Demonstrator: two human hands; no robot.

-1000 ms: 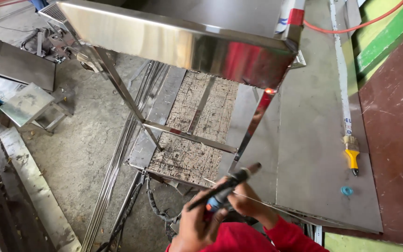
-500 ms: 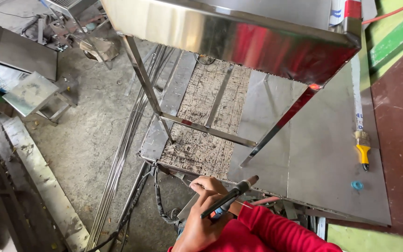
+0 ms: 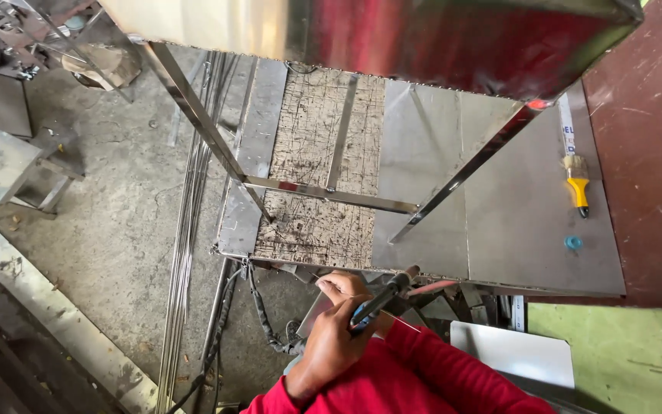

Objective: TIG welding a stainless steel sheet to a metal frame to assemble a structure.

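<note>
Steel dominates here: a tall shiny stainless-steel frame (image 3: 331, 115) stands on a flat grey sheet-metal worktop (image 3: 530, 230), its slanted legs joined by a crossbar over a scratched wooden board (image 3: 308, 153) set in the worktop. Near the worktop's right edge lies a yellow-handled paintbrush (image 3: 578, 184), a small blue cap (image 3: 573, 242) just below it. At the worktop's near edge, the left hand (image 3: 335, 337), red-sleeved, is wrapped tight around a black welding torch with blue tape (image 3: 381, 300), tip toward that edge. The right hand is hidden.
</note>
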